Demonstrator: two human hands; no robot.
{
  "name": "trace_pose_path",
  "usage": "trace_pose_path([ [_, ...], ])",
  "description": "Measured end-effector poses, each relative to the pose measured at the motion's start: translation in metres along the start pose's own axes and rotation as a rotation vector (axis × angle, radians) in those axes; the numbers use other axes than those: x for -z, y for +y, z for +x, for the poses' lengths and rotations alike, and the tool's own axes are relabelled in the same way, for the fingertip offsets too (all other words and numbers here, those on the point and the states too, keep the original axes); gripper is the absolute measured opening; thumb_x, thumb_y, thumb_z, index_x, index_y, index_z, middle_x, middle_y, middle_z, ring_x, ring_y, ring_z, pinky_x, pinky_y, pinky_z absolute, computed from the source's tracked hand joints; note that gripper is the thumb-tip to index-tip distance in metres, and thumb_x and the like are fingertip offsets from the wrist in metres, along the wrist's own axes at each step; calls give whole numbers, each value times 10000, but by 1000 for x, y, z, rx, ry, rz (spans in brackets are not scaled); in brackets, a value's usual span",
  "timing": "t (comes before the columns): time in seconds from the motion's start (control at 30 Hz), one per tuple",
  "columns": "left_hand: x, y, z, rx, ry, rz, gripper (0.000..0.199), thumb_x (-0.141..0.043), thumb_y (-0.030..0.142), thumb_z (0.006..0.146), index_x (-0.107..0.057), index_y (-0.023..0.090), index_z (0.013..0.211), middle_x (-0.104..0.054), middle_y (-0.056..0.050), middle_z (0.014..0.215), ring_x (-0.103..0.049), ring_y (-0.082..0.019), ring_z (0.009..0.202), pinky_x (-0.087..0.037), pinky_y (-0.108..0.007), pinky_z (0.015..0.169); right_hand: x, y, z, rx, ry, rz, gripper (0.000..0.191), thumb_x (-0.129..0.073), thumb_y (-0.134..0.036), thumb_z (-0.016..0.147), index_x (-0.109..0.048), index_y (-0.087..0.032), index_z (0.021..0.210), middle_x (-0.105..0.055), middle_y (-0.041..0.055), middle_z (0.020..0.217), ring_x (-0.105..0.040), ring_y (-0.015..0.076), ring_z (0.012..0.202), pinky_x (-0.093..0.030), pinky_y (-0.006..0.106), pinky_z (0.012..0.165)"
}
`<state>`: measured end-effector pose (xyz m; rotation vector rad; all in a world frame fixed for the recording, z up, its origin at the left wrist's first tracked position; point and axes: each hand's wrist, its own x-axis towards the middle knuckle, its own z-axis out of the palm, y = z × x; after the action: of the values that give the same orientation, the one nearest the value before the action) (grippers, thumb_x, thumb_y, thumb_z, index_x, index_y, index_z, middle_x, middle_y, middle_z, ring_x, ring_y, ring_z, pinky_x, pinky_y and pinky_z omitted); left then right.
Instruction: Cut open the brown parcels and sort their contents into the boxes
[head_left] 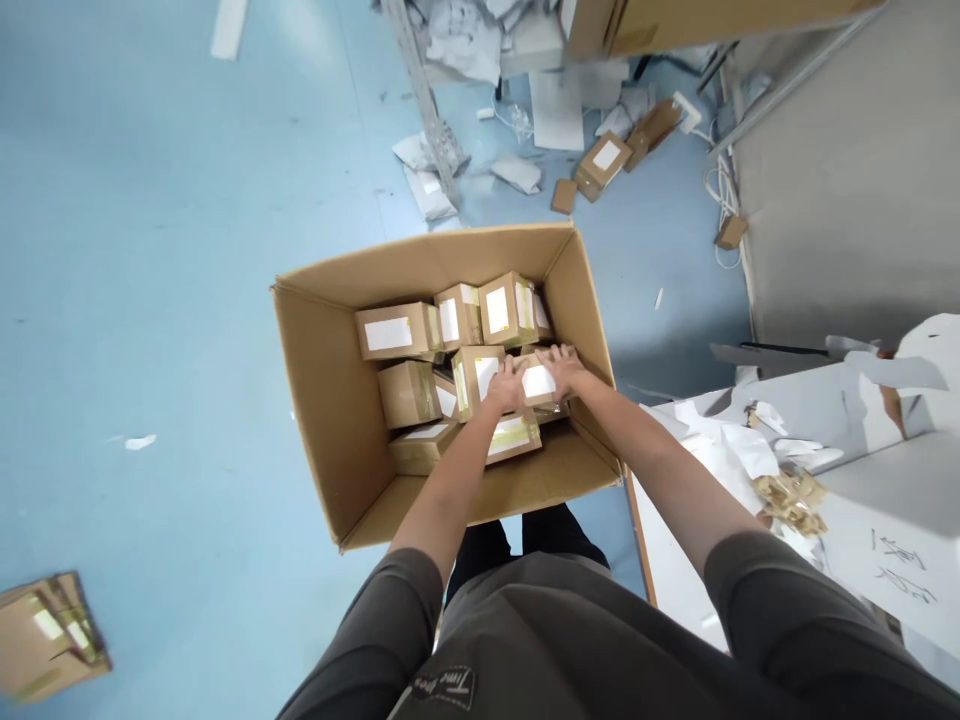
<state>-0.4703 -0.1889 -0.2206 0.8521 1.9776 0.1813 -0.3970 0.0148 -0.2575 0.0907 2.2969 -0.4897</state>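
A large open carton (322, 410) stands on the floor with several small brown boxes inside. Both hands reach down into its right part and grip one small box with a white label (538, 382) from either side. My left hand (508, 385) has its fingers on the left end of that box, and my right hand (562, 368) wraps the right end. Close to my left hand lies another labelled box (478, 380). A long labelled box (390, 331) rests at the carton's upper left, and a taped box (514, 438) lies below my left hand.
Crumpled packaging (435, 165) and a small carton (604, 160) lie on the floor beyond. A grey wall (847, 200) rises at the right. White boxes with torn paper (885, 500) stand at lower right. Flattened cardboard (45, 640) lies at lower left.
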Motion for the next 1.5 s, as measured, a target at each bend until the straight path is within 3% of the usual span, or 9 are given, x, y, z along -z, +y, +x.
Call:
trace_pose_path([
  [0.17, 5, 10, -78, -87, 63, -9, 1498, -1051, 518, 551, -208, 290, 1768, -67, -239, 1840, -290, -505, 1637, -434, -576, 1242, 14, -44, -87, -57, -27, -141, 1627, -1041, -425, 479, -117, -215, 1801, -174, 314, 1794, -175, 585, 1633, -184, 712, 1279],
  [0.47, 84, 45, -231, -435, 424, 231, 1256, -1035, 370, 610, -406, 314, 1695, -145, -164, 1835, -299, -492, 1613, -420, -578, 1252, 55, -158, -264, -202, 582, -99, 1560, -1030, -468, 547, -134, -247, 1804, -186, 249, 1807, -196, 563, 1619, -202, 652, 1274],
  [0.6, 97, 84, -278, -611, 463, 321, 1220, -1027, 333, 624, -431, 309, 1688, -140, -152, 1838, -308, -493, 1606, -428, -583, 1244, 42, -192, -342, -339, 777, -58, 1528, -1027, -426, 555, -164, -249, 1803, -213, 239, 1799, -199, 567, 1610, -187, 662, 1275],
  [0.7, 87, 123, -300, -747, 435, 397, 1221, -1018, 295, 630, -422, 326, 1695, -131, -133, 1844, -302, -495, 1609, -412, -587, 1257, 14, -203, -400, -449, 866, 4, 1490, -1025, -430, 569, -202, -247, 1797, -233, 242, 1791, -193, 569, 1610, -207, 660, 1264],
  [0.8, 59, 169, -311, -868, 368, 480, 1242, -1029, 288, 622, -412, 337, 1699, -126, -127, 1847, -303, -492, 1608, -402, -581, 1265, -30, -202, -453, -579, 912, 79, 1480, -1026, -442, 571, -216, -240, 1794, -236, 250, 1788, -180, 570, 1615, -220, 654, 1255],
  [0.9, 13, 220, -315, -956, 284, 567, 1273, -1043, 286, 604, -401, 345, 1702, -134, -129, 1842, -300, -485, 1611, -407, -569, 1262, -87, -192, -502, -713, 921, 153, 1486, -1030, -444, 565, -221, -228, 1792, -247, 263, 1778, -193, 566, 1611, -232, 642, 1251],
  [1.2, -177, 370, -309, -1033, 27, 791, 1233, -974, 235, 674, -332, 365, 1718, -104, -133, 1844, -355, -440, 1566, -511, -531, 1158, -276, -124, -614, -973, 865, 414, 1528, -999, -450, 602, -84, -238, 1807, -186, 271, 1801, -156, 557, 1633, -165, 646, 1272],
  [1.37, -255, 419, -290, -990, -78, 861, 1298, -993, 257, 660, -279, 350, 1739, -16, -137, 1858, -361, -447, 1559, -500, -531, 1180, -346, -85, -638, -1032, 823, 545, 1492, -1020, -433, 596, -151, -275, 1799, -147, 247, 1823, -121, 528, 1655, -113, 642, 1290],
  [1.5, -298, 430, -275, -849, -149, 885, 1144, -883, 216, 784, -266, 330, 1740, -41, -138, 1865, -414, -411, 1542, -530, -518, 1157, -378, -62, -634, -1070, 712, 735, 1446, -1017, -537, 609, -213, -292, 1785, -157, 249, 1821, -148, 500, 1658, -103, 642, 1290],
])
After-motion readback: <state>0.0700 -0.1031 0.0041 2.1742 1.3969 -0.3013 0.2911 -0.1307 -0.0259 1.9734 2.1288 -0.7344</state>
